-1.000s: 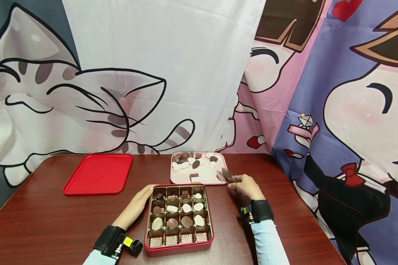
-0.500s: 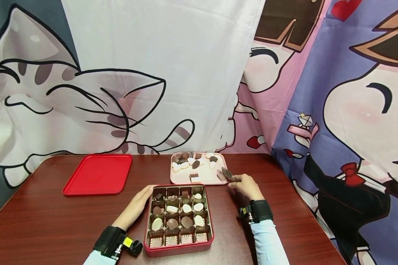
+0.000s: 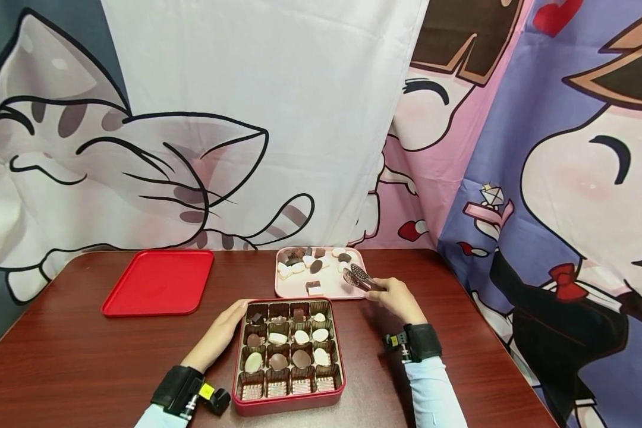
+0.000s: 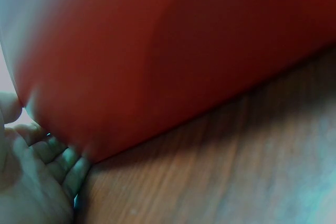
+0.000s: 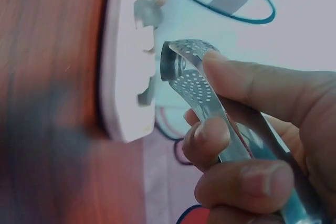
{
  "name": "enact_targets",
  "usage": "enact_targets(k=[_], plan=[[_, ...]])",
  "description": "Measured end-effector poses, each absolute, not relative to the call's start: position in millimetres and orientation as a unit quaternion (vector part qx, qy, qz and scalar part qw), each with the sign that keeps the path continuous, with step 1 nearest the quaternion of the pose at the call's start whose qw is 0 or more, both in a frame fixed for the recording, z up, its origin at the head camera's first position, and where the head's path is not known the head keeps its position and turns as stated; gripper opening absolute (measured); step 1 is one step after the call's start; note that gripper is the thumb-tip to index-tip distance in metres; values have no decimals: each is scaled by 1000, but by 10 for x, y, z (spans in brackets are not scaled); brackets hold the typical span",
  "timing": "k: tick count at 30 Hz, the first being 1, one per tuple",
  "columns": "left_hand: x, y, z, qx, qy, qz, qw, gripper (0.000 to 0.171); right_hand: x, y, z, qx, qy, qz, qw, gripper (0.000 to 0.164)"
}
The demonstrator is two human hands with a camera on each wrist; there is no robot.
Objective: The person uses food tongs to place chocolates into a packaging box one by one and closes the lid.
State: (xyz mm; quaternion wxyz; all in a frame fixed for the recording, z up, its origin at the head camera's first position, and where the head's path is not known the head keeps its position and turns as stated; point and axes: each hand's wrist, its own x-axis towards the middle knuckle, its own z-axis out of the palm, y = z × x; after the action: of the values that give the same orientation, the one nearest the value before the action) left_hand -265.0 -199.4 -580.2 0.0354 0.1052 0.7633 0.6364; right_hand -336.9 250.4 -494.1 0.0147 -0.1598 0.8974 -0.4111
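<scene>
My left hand (image 3: 226,326) rests on the far left corner of a red tin box (image 3: 289,406). In the left wrist view, its fingers (image 4: 65,166) touch the red side. Inside the tin is a gold divided insert; chocolates fill the far three rows, and the front row is bare. My right hand (image 3: 398,300) grips metal tongs (image 3: 359,277) with perforated oval heads, over the right side of a pale pink tray (image 3: 335,290). In the right wrist view a small dark round piece (image 5: 169,62) shows between the tong heads; I cannot tell whether they hold it.
Several dark and white chocolates (image 3: 298,260) lie at the tray's back. A two-tone chocolate (image 3: 314,288) sits near its front edge. A red tray (image 3: 159,282) lies at the back left of the brown table (image 3: 85,368). Cartoon-printed cloth (image 3: 278,71) hangs behind.
My right hand and the tongs have moved slightly up and left, further over the pink tray. The left hand and the tin have stayed put.
</scene>
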Motion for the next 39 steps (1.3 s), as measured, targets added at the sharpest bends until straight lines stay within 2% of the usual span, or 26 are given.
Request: enact_targets(k=[3, 6, 12, 22, 31, 39], plan=[[-2649, -1988, -5789, 97, 762, 639, 34, 62, -3225, 2387, -4738, -180, 887, -425, 19, 49], [-2648, -1983, -5775, 95, 767, 634, 35, 66, -2974, 2181, -4378, -160, 890, -424, 42, 51], [-2647, -1983, -5768, 92, 772, 627, 38, 67, -2765, 1986, -4100, -174, 893, -411, 53, 52], [-2652, -2006, -5807, 106, 763, 637, 32, 57, -2524, 1737, -3933, -268, 890, -366, 40, 53], [-2659, -2013, -5812, 110, 770, 627, 29, 66, -2298, 1437, -3925, -337, 883, -314, 94, 48], [-2676, -2017, -5833, 111, 758, 642, 36, 58, -2157, 1259, -3907, -393, 875, -257, 119, 44]])
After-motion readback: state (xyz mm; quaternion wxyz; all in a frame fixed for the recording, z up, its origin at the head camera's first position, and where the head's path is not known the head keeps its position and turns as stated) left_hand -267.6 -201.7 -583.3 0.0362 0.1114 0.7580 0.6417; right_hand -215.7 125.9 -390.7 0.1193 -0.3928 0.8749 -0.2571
